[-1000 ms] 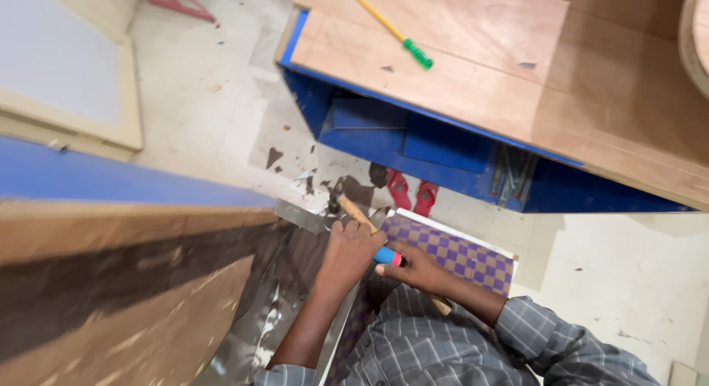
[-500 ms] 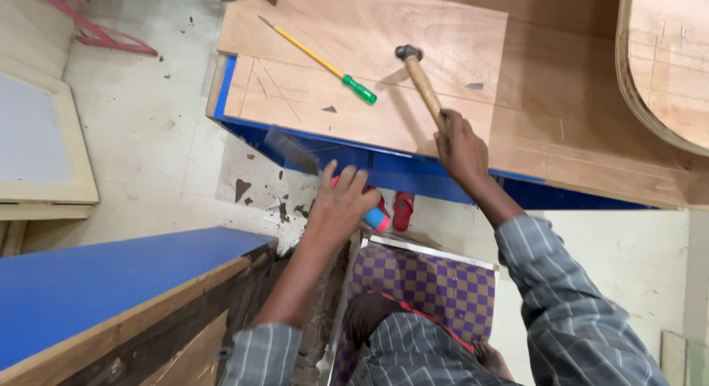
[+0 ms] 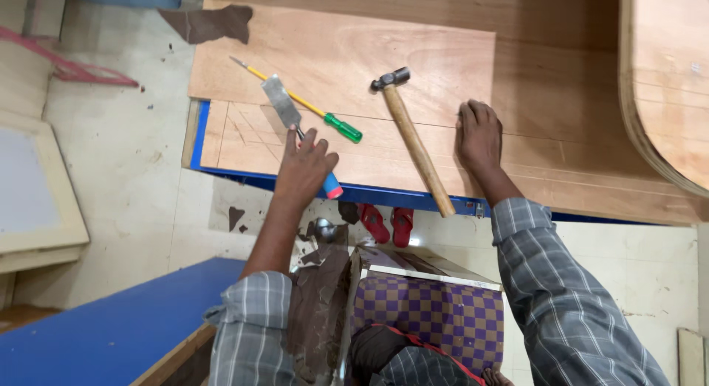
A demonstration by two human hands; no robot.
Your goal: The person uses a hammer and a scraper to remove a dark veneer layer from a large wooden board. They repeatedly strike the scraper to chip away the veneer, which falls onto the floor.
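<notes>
On the pale plywood sheet [image 3: 340, 53], the left hand [image 3: 303, 172] gripped a flat steel chisel [image 3: 283, 104] by its blue, pink-capped handle; the right hand [image 3: 478, 135] lay open, palm down, holding nothing; between them rested a wooden-handled hammer [image 3: 413, 142], beside a yellow-shafted, green-handled screwdriver [image 3: 310, 105].

A carpentry workshop: plywood sheets [image 3: 340, 53] (pencil-marked), hammer [image 3: 413, 138], screwdriver [image 3: 310, 109], veneer scraps on the floor [image 3: 111, 179].

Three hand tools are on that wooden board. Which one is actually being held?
The flat-bladed chisel: the left hand grips its handle. The hammer and green-handled screwdriver lie untouched.
</notes>
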